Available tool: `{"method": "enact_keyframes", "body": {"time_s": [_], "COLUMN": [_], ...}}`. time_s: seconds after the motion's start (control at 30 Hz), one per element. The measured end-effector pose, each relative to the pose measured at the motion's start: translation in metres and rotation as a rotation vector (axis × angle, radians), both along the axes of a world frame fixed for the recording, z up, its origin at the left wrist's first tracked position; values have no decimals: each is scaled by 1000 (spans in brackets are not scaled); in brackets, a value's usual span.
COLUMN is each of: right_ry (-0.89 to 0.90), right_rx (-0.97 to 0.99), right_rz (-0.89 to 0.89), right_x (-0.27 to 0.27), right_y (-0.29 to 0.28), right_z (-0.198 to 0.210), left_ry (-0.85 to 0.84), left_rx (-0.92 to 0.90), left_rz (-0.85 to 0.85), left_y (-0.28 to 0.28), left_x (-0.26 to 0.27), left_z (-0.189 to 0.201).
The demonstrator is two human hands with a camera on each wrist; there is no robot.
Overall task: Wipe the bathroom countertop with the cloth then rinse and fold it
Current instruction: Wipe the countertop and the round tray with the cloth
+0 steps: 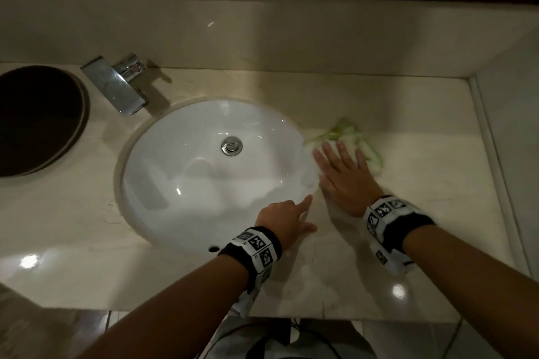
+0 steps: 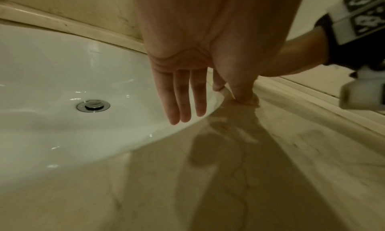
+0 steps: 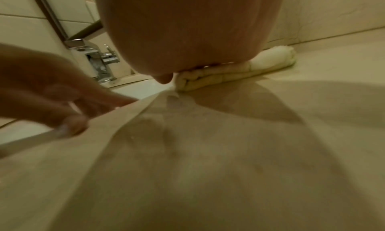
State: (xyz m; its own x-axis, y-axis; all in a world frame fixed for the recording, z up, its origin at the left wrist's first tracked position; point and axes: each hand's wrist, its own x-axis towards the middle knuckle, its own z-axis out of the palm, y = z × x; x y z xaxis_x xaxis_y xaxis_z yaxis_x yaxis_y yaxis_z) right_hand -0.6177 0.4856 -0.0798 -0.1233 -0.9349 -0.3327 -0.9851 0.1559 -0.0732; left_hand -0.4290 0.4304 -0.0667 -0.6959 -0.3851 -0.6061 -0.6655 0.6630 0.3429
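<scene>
Beige marble countertop [image 1: 379, 256], white sink [image 1: 163, 172], right grip [image 1: 344, 175] flat on cloth [image 1: 347, 132], left grip [image 1: 284, 220] loose.

Bare surface [image 1: 423, 213] right of basin [image 1: 180, 172], out to right wall [image 1: 513, 114]. Cloth [image 1: 350, 137] lies just beside basin's right rim, right hand [image 1: 341, 178] flat on it. Left hand [image 1: 287, 218] at basin's front-right rim. Tap [image 1: 116, 84] stands at back-left rim; dark round thing [image 1: 38, 119] by left edge. Front strip bare.

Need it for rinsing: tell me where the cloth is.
Head view: the cloth lies on the countertop right of the sink, under the right hand.
</scene>
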Motion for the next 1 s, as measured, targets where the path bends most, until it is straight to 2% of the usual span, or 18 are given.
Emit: {"method": "enact_keyframes", "body": {"time_s": [0.13,0.37,0.7,0.83,0.9,1.0], "right_ry": [-15,-46,-53,-71,-81,-125], "right_rx": [-48,-15,0,13,-13,-36], "right_rz": [-3,-45,-99,-115,-97,-57], "right_x": [18,17,-14,-17,-20,-34], "right_y": [30,22,-73,-87,-84,-76], "right_z": [-5,-5,-4,-3,0,3], "left_ry": [19,12,-3,-38,-1,139], "left_rx": [-11,20,16,-8,-52,-164], "left_rz": [-27,-3,120,193,222,264], "left_y": [-3,-4,9,13,16,22], "left_x": [-1,-1,3,-1,-5,-16], "left_z": [-1,-4,2,8,12,13]}}
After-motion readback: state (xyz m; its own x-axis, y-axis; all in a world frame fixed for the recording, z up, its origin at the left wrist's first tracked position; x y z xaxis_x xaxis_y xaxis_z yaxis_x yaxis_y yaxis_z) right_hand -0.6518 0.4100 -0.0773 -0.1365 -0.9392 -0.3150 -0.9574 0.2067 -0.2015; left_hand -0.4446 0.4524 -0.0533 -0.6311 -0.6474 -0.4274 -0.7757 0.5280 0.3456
